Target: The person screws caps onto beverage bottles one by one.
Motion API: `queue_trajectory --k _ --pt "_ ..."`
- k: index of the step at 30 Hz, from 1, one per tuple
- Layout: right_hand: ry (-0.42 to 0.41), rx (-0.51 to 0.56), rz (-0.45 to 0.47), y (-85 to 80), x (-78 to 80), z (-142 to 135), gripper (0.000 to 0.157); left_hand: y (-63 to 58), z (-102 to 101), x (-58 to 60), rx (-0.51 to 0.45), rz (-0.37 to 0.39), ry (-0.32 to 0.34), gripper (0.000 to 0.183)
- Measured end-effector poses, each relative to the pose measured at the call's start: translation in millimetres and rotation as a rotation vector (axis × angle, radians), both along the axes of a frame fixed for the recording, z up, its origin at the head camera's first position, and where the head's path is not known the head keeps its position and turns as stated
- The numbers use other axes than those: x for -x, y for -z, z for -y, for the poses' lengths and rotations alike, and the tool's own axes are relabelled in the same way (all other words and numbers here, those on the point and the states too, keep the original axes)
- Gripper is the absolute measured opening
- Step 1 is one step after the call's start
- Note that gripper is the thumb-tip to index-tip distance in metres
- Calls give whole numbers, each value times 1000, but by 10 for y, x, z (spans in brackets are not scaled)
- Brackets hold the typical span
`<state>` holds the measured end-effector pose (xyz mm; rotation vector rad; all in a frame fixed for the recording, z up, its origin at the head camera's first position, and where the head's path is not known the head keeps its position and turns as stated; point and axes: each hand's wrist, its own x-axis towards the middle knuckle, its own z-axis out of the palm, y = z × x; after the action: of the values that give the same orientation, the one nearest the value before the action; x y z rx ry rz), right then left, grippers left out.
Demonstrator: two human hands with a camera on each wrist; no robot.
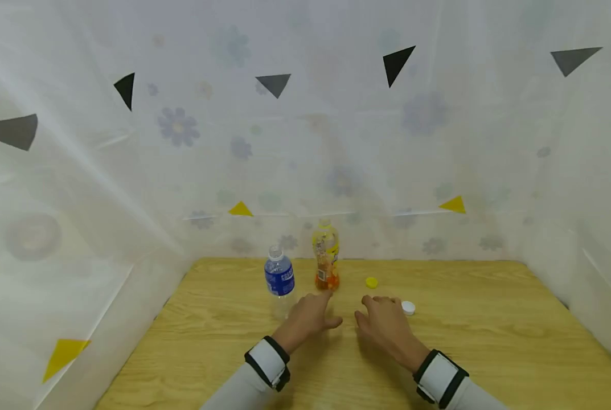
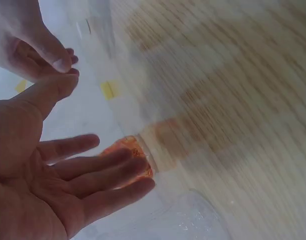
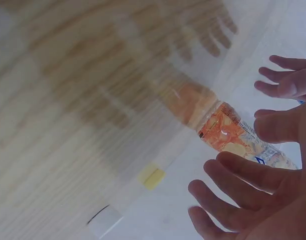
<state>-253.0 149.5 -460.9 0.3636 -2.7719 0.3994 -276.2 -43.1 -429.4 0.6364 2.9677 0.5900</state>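
My left hand [image 1: 307,318] hovers over the table beside a clear plastic bottle [image 1: 279,280] with a blue label, its fingers spread and its palm bare. Past its fingertips stands an orange drink bottle [image 1: 327,267], upright and with liquid low inside. No cap sits on either bottle neck. My right hand [image 1: 387,323] is held apart from the left, fingers loosely bent and holding nothing. Close beside it lies a white cap [image 1: 408,308], and farther back a yellow cap [image 1: 371,282]. In the right wrist view both caps and the orange bottle's label [image 3: 225,132] show beyond the fingers.
The wooden table [image 1: 489,319] reaches back to a pale flowered sheet [image 1: 336,142] that hangs behind and along both sides. Black, grey and yellow paper triangles [image 1: 452,204] are stuck on the sheet. White wrist bands [image 1: 268,361] sit on both arms.
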Motion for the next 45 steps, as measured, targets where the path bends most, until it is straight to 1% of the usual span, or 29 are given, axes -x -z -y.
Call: queue_trajectory --k 3,6,8,10,12,14,16,18,20,23,26,29,32,34,36,39,45 --pt "-13 4 -13 3 -8 -27 25 -8 1 25 25 -28 7 50" --pt "-15 16 -2 23 -17 -41 25 -9 2 20 46 -41 26 45" --pt "-13 22 0 36 -22 -46 26 -15 -1 7 46 -67 37 43" --pt "-14 25 -3 47 -23 -47 27 -57 -7 -7 33 -99 41 39" --pt "-16 25 -16 54 -20 -47 29 -142 -19 -10 -3 -149 45 35" --pt "-19 25 -35 49 -17 -44 29 -283 -38 -2 -52 -197 45 32" --pt "-20 21 -53 45 -10 -37 30 -473 -50 11 -124 -220 40 30" --pt "-23 18 -71 39 -6 -26 29 -672 -41 31 -203 -261 35 29" --pt "-26 14 -82 32 -5 -16 29 -870 -9 55 -278 -300 7 29" --pt "-34 21 -96 19 -8 2 28 -1140 100 97 -367 -408 -43 27" --pt "-43 24 -109 -7 -19 14 27 -1352 252 142 -450 -472 -115 24" --pt "-49 20 -121 -17 -30 21 26 -1458 430 199 -548 -502 -179 21" --pt "-53 16 -127 -12 -38 21 26 -1464 606 241 -677 -486 -252 27" --pt "-55 12 -130 -5 -34 18 27 -1423 708 258 -756 -452 -292 33" --pt "-58 9 -127 4 -26 13 27 -1357 781 265 -822 -408 -324 41" --pt "-59 11 -121 11 -17 10 26 -1211 847 269 -856 -344 -360 50" --pt "-56 20 -96 19 -10 21 25 -890 895 239 -838 -207 -415 70"
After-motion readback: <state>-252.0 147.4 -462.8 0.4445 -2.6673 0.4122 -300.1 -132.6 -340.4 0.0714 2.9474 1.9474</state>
